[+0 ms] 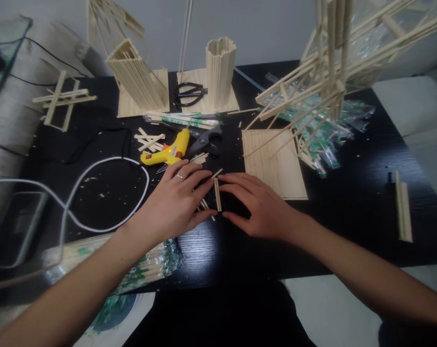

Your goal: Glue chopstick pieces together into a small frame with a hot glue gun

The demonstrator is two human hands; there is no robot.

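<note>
Between my two hands a few short wooden sticks [217, 193] stand side by side in a small row just above or on the black table. The fingertips and thumb of my left hand [180, 195] touch their left side, while my right hand [260, 205] touches them from the right with bent fingers. Loose cut sticks [207, 205] lie partly under my left fingers. Just beyond my left hand rests a yellow hot glue gun [170, 152], with dark-handled pliers [204, 140] beside it. A pile of short stick pieces [148, 140] lies behind the glue gun.
At the back stand a slanted stick box [137, 79], a round stick holder [221, 72] and black scissors [189, 94]. A tall stick structure rises from a wooden base [276, 168] at right. A white cable [95, 227] loops left; bagged sticks [146, 270] lie in front.
</note>
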